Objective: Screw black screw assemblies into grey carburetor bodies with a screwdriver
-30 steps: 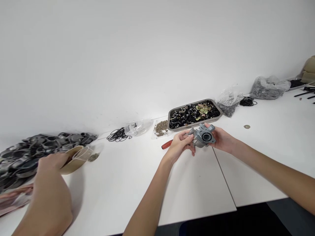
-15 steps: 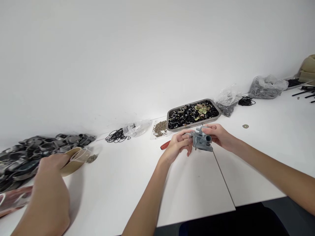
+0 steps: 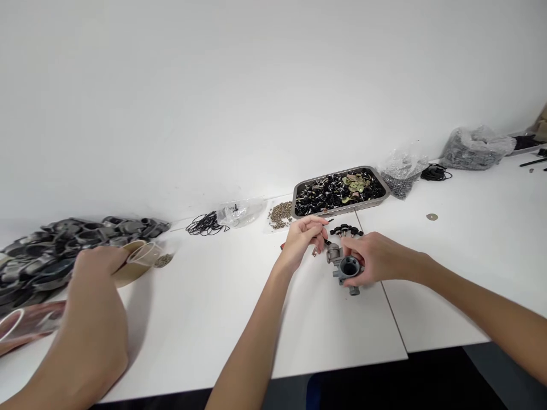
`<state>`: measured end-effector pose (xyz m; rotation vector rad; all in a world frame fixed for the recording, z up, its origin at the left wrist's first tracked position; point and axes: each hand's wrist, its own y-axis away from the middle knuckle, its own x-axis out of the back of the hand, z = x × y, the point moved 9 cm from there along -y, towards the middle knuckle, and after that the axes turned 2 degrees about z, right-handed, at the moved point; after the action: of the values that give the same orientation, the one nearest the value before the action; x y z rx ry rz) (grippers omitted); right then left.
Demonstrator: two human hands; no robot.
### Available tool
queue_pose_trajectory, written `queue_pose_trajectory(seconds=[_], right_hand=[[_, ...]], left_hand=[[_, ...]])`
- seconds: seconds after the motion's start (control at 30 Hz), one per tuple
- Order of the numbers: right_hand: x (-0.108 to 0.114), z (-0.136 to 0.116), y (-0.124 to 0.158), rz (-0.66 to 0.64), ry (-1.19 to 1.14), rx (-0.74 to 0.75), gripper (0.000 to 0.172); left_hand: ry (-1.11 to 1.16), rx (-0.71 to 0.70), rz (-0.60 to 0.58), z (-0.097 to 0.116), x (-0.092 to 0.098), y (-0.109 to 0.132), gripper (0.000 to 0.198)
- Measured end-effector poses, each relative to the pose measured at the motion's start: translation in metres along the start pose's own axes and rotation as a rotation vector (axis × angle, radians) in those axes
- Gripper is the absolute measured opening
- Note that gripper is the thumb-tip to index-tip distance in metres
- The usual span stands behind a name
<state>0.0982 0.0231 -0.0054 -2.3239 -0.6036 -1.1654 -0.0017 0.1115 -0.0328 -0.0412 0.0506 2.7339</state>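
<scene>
My right hand (image 3: 375, 257) grips the grey metal casting (image 3: 345, 269) beside my curled left hand (image 3: 300, 239), whose hold I cannot tell.

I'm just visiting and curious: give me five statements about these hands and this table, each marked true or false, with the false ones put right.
1. The right hand holds a grey metal part. True.
2. The metal tray is bare inside. False: it is heaped with small black and gold-coloured pieces.
3. A flat round disc lies right of the tray. True.
4. Only two hands show. False: another person's hand is at the left.
5. Black cords lie left of the tray. True.
</scene>
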Motion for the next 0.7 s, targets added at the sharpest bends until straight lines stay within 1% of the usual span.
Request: queue_pose_trajectory(seconds=[0.07,0.13,0.2,0.23,0.3,0.33,0.4,0.47,0.5,0.57,0.63,0.7], right_hand=[[0.0,0.003,0.0,-0.044,-0.024,-0.031,0.043],[0.002,0.006,0.001,-0.078,-0.11,-0.051,0.046],[0.005,0.014,0.0,-0.089,-0.239,-0.075,0.042],[0.007,0.021,0.0,-0.073,-0.297,-0.092,0.039],[0.014,0.042,0.0,0.012,-0.358,-0.149,0.037],[0.019,0.054,0.0,0.073,-0.354,-0.183,0.038],[0.026,0.076,0.002,0.175,-0.281,-0.247,0.043],[0.027,0.089,0.002,0.206,-0.168,-0.277,0.045],[0.026,0.092,0.002,0.202,-0.12,-0.275,0.045],[0.022,0.093,0.001,0.19,-0.068,-0.258,0.044],[0.018,0.091,-0.001,0.191,-0.066,-0.236,0.043],[0.015,0.089,-0.001,0.189,-0.068,-0.218,0.043]], left_hand=[[-0.01,-0.004,0.004,0.0,0.0,0.0,0.019],[-0.026,-0.011,0.01,-0.001,0.0,-0.001,0.019],[-0.047,-0.027,0.021,0.0,0.001,-0.002,0.019],[-0.064,-0.04,0.03,0.001,0.003,-0.002,0.019],[-0.148,-0.076,0.074,0.002,0.009,-0.004,0.018],[-0.234,-0.112,0.115,0.005,0.013,-0.004,0.016],[-0.504,-0.225,0.201,0.013,0.02,-0.003,0.013],[-0.811,-0.337,0.232,0.018,0.017,-0.001,0.012],[-0.936,-0.368,0.213,0.016,0.013,-0.001,0.012],[-1.087,-0.358,0.131,0.007,0.006,-0.002,0.015],[-1.136,-0.315,0.055,-0.003,0.002,-0.003,0.019],[-1.133,-0.295,0.026,-0.005,0.001,-0.003,0.023]])
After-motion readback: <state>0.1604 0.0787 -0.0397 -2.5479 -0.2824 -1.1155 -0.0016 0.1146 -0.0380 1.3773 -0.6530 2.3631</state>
